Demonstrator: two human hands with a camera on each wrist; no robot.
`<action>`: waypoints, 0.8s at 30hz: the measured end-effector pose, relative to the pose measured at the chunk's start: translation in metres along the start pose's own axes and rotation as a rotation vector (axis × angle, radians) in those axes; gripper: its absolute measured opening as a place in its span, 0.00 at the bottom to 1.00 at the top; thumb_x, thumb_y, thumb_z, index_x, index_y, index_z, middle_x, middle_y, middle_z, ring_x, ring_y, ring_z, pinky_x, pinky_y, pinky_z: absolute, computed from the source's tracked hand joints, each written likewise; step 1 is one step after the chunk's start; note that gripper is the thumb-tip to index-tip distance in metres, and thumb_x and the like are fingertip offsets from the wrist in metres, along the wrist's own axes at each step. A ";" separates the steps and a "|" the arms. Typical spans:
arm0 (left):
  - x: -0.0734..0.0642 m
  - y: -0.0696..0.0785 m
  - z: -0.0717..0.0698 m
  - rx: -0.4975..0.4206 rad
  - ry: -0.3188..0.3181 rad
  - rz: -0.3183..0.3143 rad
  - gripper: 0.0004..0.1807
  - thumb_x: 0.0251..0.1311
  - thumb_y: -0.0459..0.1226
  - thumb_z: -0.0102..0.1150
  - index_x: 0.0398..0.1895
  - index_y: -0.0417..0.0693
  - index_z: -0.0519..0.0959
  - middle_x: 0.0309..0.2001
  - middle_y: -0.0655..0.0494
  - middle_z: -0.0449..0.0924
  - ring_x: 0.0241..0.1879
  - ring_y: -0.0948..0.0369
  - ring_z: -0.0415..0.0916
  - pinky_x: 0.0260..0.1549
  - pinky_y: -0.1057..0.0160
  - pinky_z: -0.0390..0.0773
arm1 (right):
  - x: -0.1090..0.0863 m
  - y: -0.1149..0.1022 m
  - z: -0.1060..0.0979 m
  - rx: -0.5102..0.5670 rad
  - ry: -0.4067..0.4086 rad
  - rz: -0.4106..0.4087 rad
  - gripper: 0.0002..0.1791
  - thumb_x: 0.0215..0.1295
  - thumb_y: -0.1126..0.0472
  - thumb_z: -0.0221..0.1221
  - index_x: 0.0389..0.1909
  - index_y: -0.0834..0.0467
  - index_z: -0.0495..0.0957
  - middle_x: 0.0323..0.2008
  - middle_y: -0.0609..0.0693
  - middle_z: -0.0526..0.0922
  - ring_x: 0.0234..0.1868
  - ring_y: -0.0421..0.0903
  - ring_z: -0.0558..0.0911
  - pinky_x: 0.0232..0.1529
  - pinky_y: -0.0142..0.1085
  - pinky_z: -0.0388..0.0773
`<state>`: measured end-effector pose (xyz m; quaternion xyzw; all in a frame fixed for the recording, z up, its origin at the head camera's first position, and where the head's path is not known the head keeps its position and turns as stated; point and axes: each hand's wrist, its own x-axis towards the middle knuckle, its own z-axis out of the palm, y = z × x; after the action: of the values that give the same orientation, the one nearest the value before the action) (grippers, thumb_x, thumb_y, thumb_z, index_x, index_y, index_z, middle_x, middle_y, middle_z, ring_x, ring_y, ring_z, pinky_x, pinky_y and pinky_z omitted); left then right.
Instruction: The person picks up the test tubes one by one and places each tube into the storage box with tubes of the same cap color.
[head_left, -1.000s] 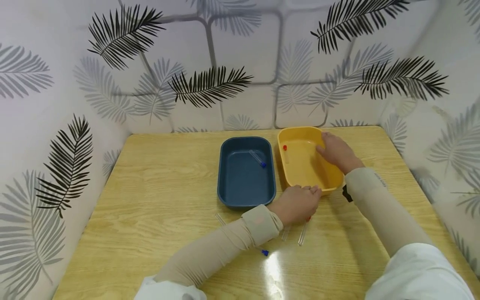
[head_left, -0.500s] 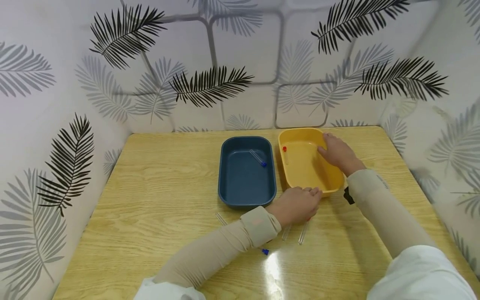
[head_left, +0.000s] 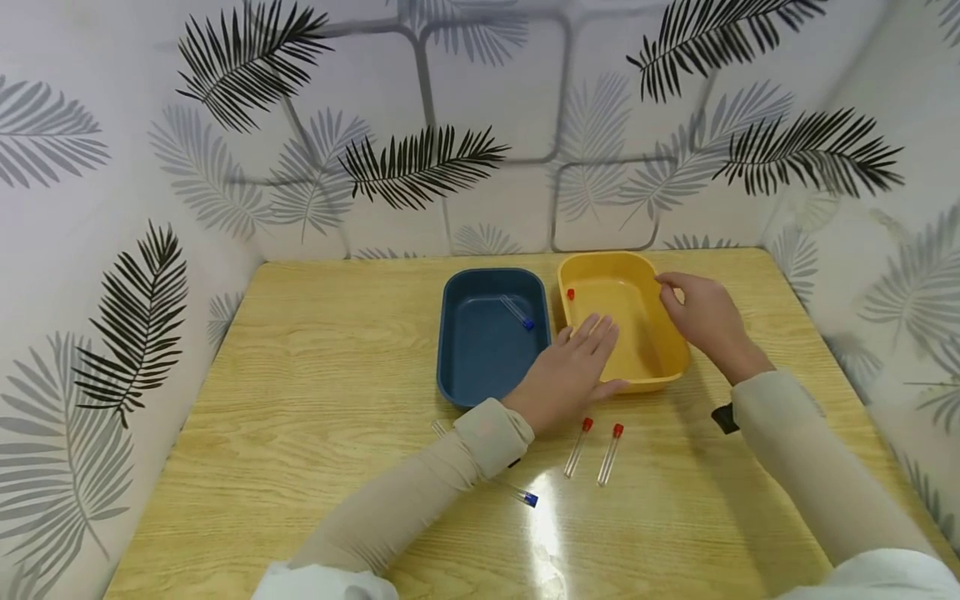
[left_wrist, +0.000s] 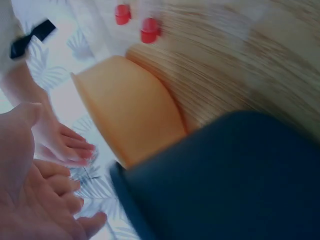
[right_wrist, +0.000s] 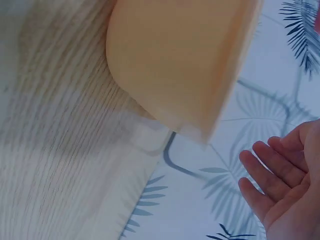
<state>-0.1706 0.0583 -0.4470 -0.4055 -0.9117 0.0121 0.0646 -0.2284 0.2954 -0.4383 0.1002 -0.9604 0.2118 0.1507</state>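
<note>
My left hand (head_left: 566,375) hovers over the near-left corner of the yellow bin (head_left: 660,382), fingers straight. In the left wrist view its palm (left_wrist: 35,200) faces the bins and holds nothing. My right hand (head_left: 708,321) is beside the yellow bin's right rim; the right wrist view shows its relaxed fingers (right_wrist: 270,172) apart from the bin wall. Inside the yellow bin a red-capped tube (head_left: 572,295) lies at the left. The blue bin (head_left: 487,358) contains a clear tube with a blue cap (head_left: 517,313).
Two red-capped test tubes, one left (head_left: 577,450) and one right (head_left: 611,457), lie on the wooden table (head_left: 315,375) before the yellow bin. A blue-capped tube (head_left: 521,495) and another clear tube end (head_left: 438,428) show partly past the left sleeve. A patterned wall (head_left: 465,225) stands behind.
My left hand has left the yellow bin's near rim, moving up and left with fingers straightening. My right hand has drawn rightward off the rim. The red-capped tubes on the table are now uncovered.
</note>
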 end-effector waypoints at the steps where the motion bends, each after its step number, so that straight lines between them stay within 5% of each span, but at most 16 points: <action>1: 0.000 -0.003 0.002 -0.023 -0.006 -0.036 0.44 0.64 0.64 0.24 0.73 0.45 0.44 0.73 0.51 0.42 0.71 0.56 0.34 0.66 0.54 0.48 | -0.005 -0.001 -0.003 0.000 0.027 -0.012 0.16 0.67 0.60 0.50 0.48 0.63 0.79 0.38 0.60 0.83 0.25 0.53 0.78 0.32 0.48 0.74; 5: -0.001 -0.010 0.012 -0.061 -0.014 -0.149 0.51 0.57 0.71 0.21 0.73 0.45 0.37 0.73 0.50 0.31 0.71 0.56 0.25 0.66 0.51 0.44 | -0.027 -0.009 -0.016 0.030 0.066 -0.027 0.14 0.67 0.61 0.52 0.47 0.63 0.80 0.40 0.59 0.82 0.41 0.56 0.79 0.43 0.52 0.73; 8: -0.003 -0.010 0.016 -0.048 -0.014 -0.206 0.55 0.53 0.74 0.20 0.73 0.45 0.35 0.73 0.50 0.26 0.70 0.55 0.22 0.66 0.49 0.43 | -0.046 -0.016 -0.023 0.058 0.040 -0.063 0.13 0.66 0.63 0.53 0.46 0.63 0.80 0.39 0.57 0.82 0.41 0.54 0.79 0.42 0.51 0.73; 17: 0.000 -0.001 0.028 -0.038 0.034 -0.312 0.58 0.51 0.75 0.22 0.72 0.38 0.45 0.72 0.45 0.43 0.71 0.54 0.38 0.64 0.48 0.51 | -0.098 -0.031 -0.011 0.164 -0.144 -0.322 0.10 0.56 0.70 0.62 0.39 0.57 0.82 0.34 0.45 0.82 0.35 0.40 0.79 0.34 0.40 0.77; 24: 0.004 0.004 0.037 -0.053 0.077 -0.349 0.55 0.54 0.73 0.25 0.69 0.36 0.55 0.69 0.44 0.54 0.69 0.53 0.49 0.62 0.51 0.57 | -0.121 -0.037 0.017 0.198 -0.370 -0.355 0.12 0.54 0.69 0.63 0.40 0.56 0.81 0.39 0.43 0.81 0.42 0.43 0.78 0.45 0.44 0.75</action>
<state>-0.1750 0.0648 -0.4834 -0.2430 -0.9651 -0.0390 0.0897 -0.1100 0.2706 -0.4788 0.3182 -0.9136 0.2531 -0.0033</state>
